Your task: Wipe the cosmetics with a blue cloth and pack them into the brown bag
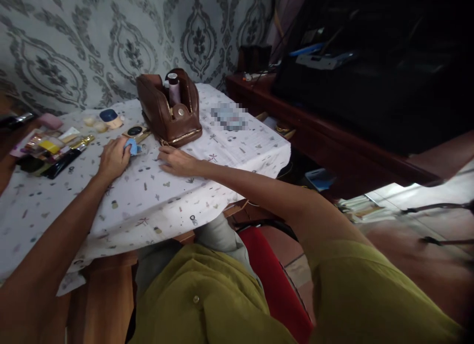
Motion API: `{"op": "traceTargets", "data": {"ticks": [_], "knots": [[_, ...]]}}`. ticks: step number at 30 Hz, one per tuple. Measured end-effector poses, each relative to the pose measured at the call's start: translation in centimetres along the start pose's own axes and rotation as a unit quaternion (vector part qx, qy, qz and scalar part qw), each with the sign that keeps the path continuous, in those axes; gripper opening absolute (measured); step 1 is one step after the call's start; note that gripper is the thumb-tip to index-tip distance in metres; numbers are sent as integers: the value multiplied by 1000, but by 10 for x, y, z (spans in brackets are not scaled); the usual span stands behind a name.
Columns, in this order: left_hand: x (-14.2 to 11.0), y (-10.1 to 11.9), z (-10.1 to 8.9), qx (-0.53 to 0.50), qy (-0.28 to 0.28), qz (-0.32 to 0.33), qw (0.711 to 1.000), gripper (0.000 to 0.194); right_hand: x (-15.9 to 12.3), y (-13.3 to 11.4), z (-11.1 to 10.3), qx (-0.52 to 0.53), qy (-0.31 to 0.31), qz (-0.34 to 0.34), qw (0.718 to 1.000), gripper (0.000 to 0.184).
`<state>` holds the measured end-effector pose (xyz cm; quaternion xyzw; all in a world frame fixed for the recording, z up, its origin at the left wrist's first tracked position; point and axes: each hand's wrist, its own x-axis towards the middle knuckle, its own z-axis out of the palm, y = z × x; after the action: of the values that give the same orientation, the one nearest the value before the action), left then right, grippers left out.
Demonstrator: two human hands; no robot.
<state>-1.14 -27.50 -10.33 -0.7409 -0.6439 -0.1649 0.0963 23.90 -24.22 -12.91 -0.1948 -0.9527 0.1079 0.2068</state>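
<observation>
My left hand (114,159) is closed around a small light-blue object (131,146) whose kind I cannot make out; something small and clear shows beside it. Just beyond the fingers lies a tan case with a round black top (135,132). My right hand (178,162) rests on the cloth in front of the bag, its fingers loosely stretched to the left and nothing visible in them. The brown leather toiletry bag (174,124) stands unzipped behind that hand. A bottle with a dark cap (174,90) pokes up from inside it.
A patterned white tablecloth (244,154) covers the table. Cosmetics and a gold-and-black brush (68,156) lie at the left, near a dark blue-lidded jar (109,117). A blurred-out item (228,117) lies right of the bag. A dark wooden cabinet (333,132) stands at the right.
</observation>
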Motion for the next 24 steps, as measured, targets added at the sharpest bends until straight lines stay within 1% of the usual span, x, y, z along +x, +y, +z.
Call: {"op": "traceTargets", "data": {"ticks": [3,6,8,10,11,13,15,17,20,24], "knots": [[1,-3,3,11,4,4,1000,27,-1,-2,-1,11,-1,6,1000,21],[1,-8,9,10,24,3,1000,25,-3,-3,-3,18,3,13,1000,21],[2,-12,13,-16,38,11,999,23,-2,-4,-5,16,7,16,1000,23],[1,-14,15,-55,52,25,997,23,2,-6,-9,10,-5,29,1000,25],[1,-15,16,-63,57,30,996,23,6,-8,-11,7,-18,40,999,27],[1,-16,18,-68,66,31,995,23,15,-14,-15,-5,-31,86,996,32],[1,-17,19,-72,74,30,994,24,28,-22,-17,-25,-29,140,989,35],[1,-18,21,-82,83,27,993,25,41,-29,-15,-44,-21,174,983,37],[1,-19,21,-97,98,19,990,24,59,-34,-10,-38,-19,198,979,40],[-2,-12,17,-110,120,4,987,22,79,-30,0,-15,-21,199,980,26]]}}
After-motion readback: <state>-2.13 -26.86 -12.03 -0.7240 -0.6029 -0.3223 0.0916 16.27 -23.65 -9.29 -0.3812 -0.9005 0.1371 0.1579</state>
